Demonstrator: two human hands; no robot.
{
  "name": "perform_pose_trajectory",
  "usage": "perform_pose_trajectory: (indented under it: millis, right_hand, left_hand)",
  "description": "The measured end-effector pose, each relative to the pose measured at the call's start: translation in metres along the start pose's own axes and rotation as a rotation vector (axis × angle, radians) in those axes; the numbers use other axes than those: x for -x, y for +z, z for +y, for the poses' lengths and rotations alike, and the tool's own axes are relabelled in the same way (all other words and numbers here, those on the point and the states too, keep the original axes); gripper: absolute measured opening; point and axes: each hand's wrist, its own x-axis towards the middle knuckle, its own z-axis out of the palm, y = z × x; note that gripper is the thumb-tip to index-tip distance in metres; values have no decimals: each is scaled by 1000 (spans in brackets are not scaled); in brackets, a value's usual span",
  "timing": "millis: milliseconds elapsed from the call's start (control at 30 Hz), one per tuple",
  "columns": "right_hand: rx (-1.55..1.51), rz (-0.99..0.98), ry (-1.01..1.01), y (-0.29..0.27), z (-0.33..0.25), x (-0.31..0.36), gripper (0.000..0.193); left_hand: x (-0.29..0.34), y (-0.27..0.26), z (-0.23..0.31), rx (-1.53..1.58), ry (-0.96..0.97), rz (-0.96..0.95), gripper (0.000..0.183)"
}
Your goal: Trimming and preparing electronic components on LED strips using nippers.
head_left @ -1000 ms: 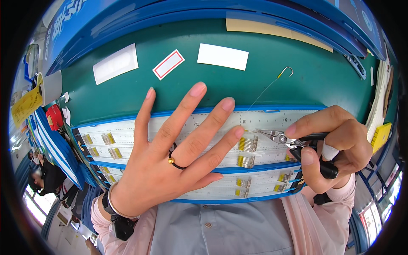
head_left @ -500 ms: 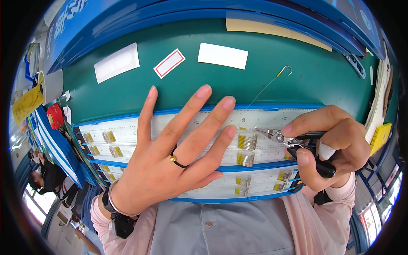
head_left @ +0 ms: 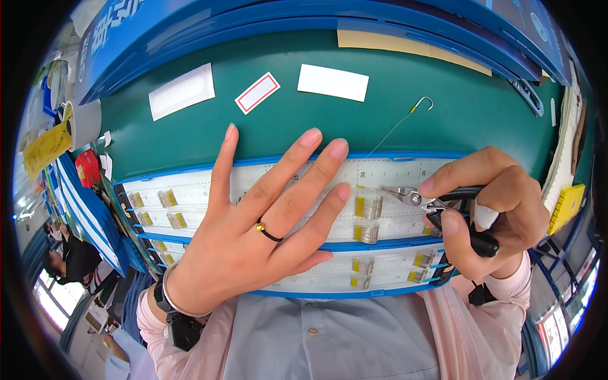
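My left hand (head_left: 259,225) lies with fingers spread across a blue-edged case (head_left: 424,155) with white, ruler-marked panels. It wears a black cord ring with a gold bead. In my right hand (head_left: 503,202) is a pair of small pliers (head_left: 415,197) with black handles, fingers wrapped round them. Just left of the pliers' tips sits a row of fish hooks (head_left: 368,208) with yellow-wrapped shanks. Beyond the case, one fish hook (head_left: 425,104) rests on the green mat, its thin line running back to the panel near the pliers. The line's near end is hard to make out.
Two white cards (head_left: 332,82) (head_left: 182,92) and a red-bordered label (head_left: 257,93) lie on the green mat (head_left: 253,133). Large blue cases (head_left: 266,25) stand along the far side. A tape roll (head_left: 85,125) is at left, a yellow block (head_left: 565,209) at right. Another person (head_left: 73,259) shows far left.
The whole view has shifted slightly. Both hands keep nearly the same places over the case, and the pliers stay in my right hand.
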Motion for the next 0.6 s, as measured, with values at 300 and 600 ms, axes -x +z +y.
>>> perform_pose_trajectory:
  millis: [300,600]
  right_hand:
    - [11,-15,7,0,-3,-3,24]
    - [-104,74,99,4,-6,4,25]
  left_hand:
    - [0,-1,-1,-29,19,9,58]
    - [0,-1,-3,-11,19,44,62]
